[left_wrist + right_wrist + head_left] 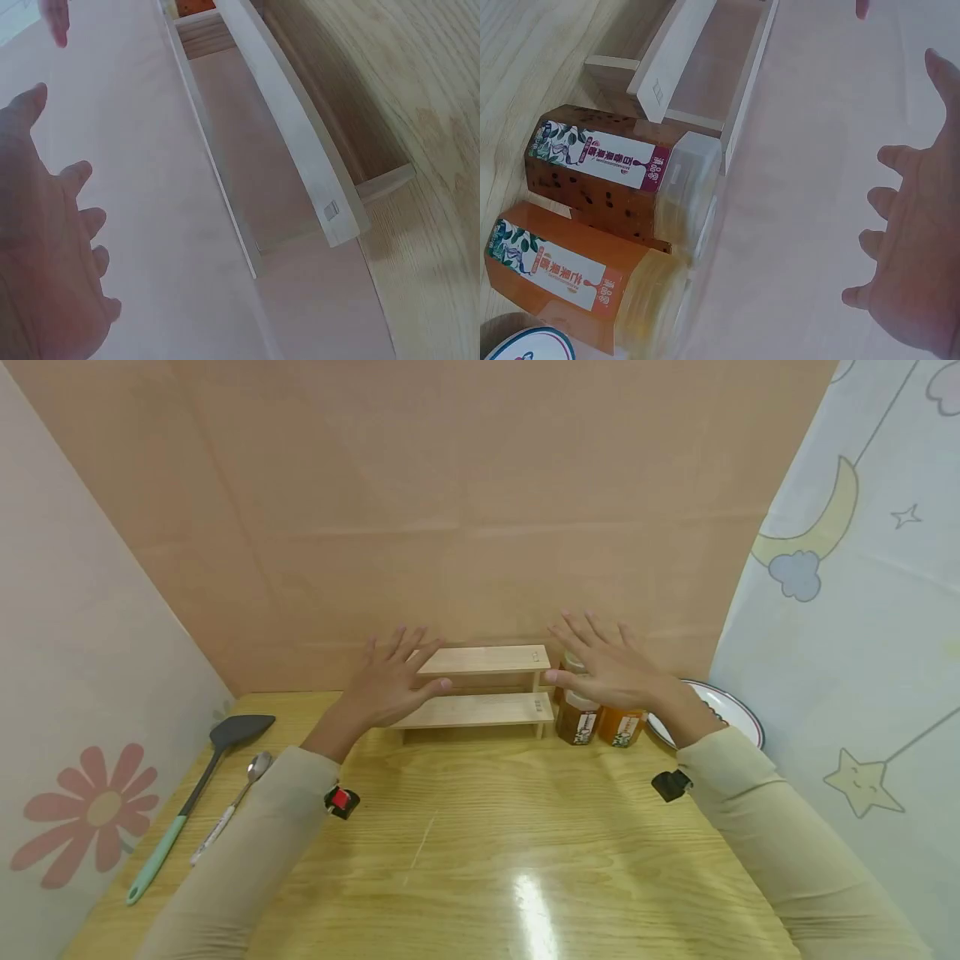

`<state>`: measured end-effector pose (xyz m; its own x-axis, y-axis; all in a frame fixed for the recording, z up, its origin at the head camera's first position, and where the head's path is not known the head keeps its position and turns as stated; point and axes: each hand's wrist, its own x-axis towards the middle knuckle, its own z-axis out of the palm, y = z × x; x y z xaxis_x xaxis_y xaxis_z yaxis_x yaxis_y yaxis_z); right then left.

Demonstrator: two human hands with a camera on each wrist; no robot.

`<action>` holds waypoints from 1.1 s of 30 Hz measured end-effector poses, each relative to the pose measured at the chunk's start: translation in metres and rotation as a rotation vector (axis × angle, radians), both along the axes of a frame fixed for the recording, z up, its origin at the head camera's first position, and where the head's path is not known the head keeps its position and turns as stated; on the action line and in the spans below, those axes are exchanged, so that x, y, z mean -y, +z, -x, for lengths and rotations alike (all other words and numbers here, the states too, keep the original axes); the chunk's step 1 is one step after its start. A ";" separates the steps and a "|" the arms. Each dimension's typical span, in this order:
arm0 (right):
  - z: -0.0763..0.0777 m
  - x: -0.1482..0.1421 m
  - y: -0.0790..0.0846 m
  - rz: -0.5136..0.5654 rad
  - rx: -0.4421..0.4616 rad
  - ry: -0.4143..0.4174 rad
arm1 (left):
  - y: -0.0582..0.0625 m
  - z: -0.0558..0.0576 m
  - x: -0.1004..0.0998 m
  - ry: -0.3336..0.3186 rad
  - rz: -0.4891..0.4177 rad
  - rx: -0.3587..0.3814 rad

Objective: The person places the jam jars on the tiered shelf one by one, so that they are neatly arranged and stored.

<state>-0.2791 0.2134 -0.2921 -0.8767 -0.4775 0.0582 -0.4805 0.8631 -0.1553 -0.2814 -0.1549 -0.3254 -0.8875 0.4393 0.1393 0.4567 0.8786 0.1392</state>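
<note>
Both hands hover with fingers spread, holding nothing. My left hand (386,687) is over the left end of a two-tier wooden shelf (472,710), overlapping it in the head view. My right hand (611,668) hangs above several jars beside the shelf's right end and partly hides them. One jar (600,157) holds dark brown contents with black specks; another jar (562,274) is orange. Both have printed labels and pale lids. In the left wrist view, the shelf's tiers (292,127) show bare wood.
At the left lie a dark-headed spatula (202,777) with a mint handle and a metal spoon (240,793). A rimmed plate (742,714) sits at the right, partly behind the right forearm. Decorated panels flank the wooden table (480,827), with a brown backdrop (465,527) behind.
</note>
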 end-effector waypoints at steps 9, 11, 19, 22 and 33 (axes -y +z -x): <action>-0.006 -0.023 -0.005 0.153 0.028 0.007 | -0.027 0.003 0.023 0.046 -0.227 -0.011; -0.007 -0.031 -0.009 0.193 0.020 0.004 | -0.040 0.003 0.030 0.070 -0.332 0.012; -0.016 -0.071 -0.040 0.359 0.028 -0.064 | -0.093 0.007 0.052 0.149 -0.771 0.090; -0.018 -0.084 -0.054 0.401 0.072 -0.094 | -0.113 0.006 0.055 0.209 -0.870 0.159; -0.026 -0.105 -0.081 0.431 0.136 -0.202 | -0.148 0.004 0.050 0.306 -1.073 0.243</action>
